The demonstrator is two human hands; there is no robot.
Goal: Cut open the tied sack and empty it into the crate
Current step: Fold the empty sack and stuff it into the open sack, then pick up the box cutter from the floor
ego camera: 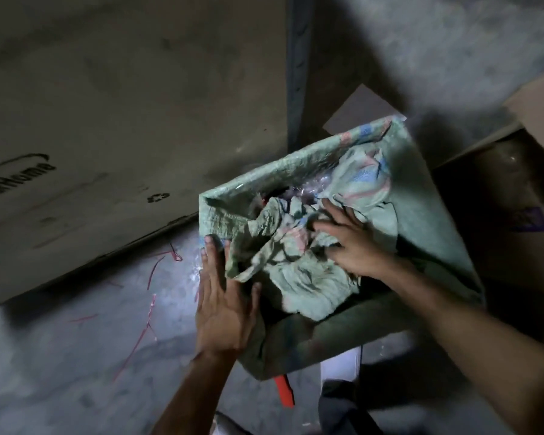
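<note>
Both hands meet the green woven plastic sack [421,221], its mouth already open. Your left hand [223,309] lies flat on its left side, fingers straight. Your right hand [355,246] spreads over the crumpled mouth, perhaps pinching it. Loose folds could slip, spilling contents beside the sack.

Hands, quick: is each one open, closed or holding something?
Left hand: open, flat against the side of the sack.
Right hand: open, fingers spread, pressing the bunched sack fabric.
</note>
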